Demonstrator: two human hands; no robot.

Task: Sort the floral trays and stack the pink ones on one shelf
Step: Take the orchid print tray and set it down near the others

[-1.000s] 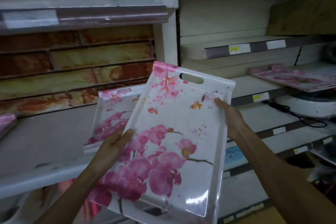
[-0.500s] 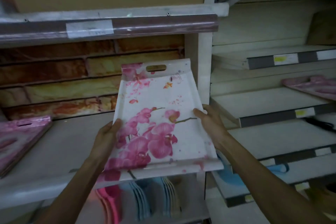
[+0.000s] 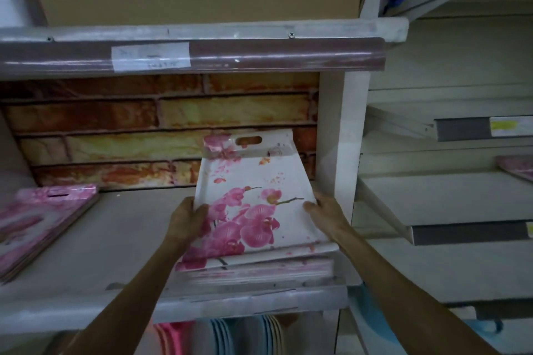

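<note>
Brick-patterned backing ran behind the shelf (image 3: 95,239) where we worked, with a price strip on the ledge above. We held the orchid tray (image 3: 253,196) by its two long sides: our left hand (image 3: 187,217) curled round the left rim, thumb over the printed face, and our right hand (image 3: 327,212) gripped the right rim, fingers wrapped at the edge. The tray sat at the shelf's right end, close against the white upright, its near end resting on a stack (image 3: 259,269) of similar trays at the front edge and its far, handled end tilted up toward the back wall. We judged that the two-sided grip kept the tray square to the pile so it could nest flat, and that lowering the far end was the step left. Another pile of pink trays (image 3: 43,222) lay at the shelf's left end, well apart. Plates (image 3: 245,334) stood on edge on the shelf below.
</note>
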